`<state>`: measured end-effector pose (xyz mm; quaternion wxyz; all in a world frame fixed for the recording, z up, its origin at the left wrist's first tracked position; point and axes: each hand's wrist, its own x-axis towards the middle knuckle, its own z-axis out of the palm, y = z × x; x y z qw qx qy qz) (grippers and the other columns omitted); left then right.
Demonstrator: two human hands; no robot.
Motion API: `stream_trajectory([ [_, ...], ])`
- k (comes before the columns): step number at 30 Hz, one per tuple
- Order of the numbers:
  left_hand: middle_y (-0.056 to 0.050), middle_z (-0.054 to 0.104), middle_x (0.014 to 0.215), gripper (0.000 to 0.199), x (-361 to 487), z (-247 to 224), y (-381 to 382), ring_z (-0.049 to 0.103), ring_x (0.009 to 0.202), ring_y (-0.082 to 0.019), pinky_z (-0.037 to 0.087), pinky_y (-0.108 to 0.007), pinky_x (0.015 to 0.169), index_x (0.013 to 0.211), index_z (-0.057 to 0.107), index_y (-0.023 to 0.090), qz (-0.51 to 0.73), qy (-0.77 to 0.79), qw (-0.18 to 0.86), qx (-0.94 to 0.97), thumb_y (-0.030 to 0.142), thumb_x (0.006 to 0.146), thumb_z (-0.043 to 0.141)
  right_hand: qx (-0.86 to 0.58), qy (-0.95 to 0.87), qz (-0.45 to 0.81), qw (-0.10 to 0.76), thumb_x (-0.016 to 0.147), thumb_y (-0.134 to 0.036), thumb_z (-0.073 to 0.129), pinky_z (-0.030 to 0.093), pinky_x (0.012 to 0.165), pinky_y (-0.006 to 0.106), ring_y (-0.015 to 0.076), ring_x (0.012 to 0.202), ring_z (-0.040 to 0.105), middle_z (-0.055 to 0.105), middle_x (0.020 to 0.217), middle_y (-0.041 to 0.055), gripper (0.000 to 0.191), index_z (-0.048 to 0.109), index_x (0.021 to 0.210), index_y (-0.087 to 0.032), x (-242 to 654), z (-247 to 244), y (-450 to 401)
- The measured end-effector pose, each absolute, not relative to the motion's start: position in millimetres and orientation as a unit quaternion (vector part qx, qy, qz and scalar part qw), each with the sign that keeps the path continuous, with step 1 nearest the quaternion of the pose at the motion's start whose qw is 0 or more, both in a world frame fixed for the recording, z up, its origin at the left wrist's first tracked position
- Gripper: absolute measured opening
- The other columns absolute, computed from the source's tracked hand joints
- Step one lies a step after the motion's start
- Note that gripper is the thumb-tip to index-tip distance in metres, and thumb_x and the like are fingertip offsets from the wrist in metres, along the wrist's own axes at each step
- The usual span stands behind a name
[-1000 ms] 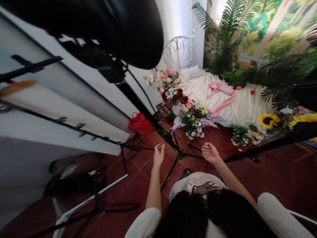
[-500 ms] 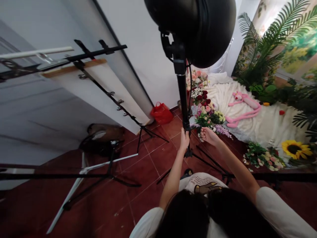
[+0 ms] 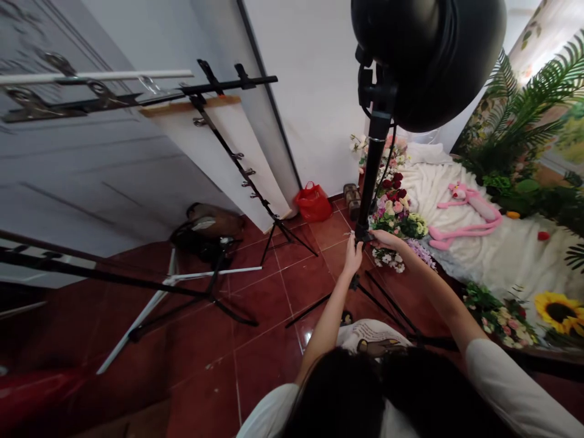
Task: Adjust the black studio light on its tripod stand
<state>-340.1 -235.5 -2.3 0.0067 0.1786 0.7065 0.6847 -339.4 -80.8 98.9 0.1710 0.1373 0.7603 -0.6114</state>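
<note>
A black light stand (image 3: 371, 176) rises in front of me and carries a large black lamp head (image 3: 429, 67). My left hand (image 3: 353, 257) is closed around the pole just under its collar (image 3: 362, 233). From the other side my right hand (image 3: 385, 239) pinches the knob at that collar; the fingers mostly hide the knob. A thin cable (image 3: 387, 167) hangs beside the pole. Below my hands the stand's legs spread over the red tiled floor (image 3: 260, 298).
To the left are a backdrop stand with clipped white sheets (image 3: 228, 152), a white tripod leg (image 3: 137, 325) and a dark bag (image 3: 207, 234). A red plastic bag (image 3: 313, 202) sits by the wall. Right are artificial flowers (image 3: 395, 213), a pink plush toy (image 3: 477, 210) on white fabric (image 3: 520, 261), and a sunflower (image 3: 559, 310).
My view has turned left, so the stand and lamp appear farther right. My right hand has come closer against the collar; my left hand stays around the pole.
</note>
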Motion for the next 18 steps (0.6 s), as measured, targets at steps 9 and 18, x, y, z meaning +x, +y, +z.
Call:
stream_trajectory([
  [9,-0.015,0.065,0.13,0.054,-337,-3,-233,0.059,0.13,-0.026,0.043,-0.046,0.118,0.126,0.06,0.022,0.689,0.707,-0.007,0.16,0.066,0.1,0.041,0.148,0.668,-0.723,0.097,0.086,-0.034,0.072,0.04,0.053,0.021,0.0098,0.054,0.044,0.053,0.066,-0.0043,0.02,0.06,0.078,-0.021,-328,81,-83],
  [18,-0.015,0.066,0.129,0.059,-335,4,-234,0.06,0.128,-0.025,0.043,-0.046,0.117,0.124,0.06,0.022,0.693,0.703,-0.008,0.16,0.071,0.099,0.039,0.085,0.685,-0.703,0.171,0.061,-0.019,0.08,0.048,0.061,0.019,0.0095,0.065,0.06,0.074,0.08,-0.001,0.025,0.076,0.085,-0.018,-332,82,-55],
])
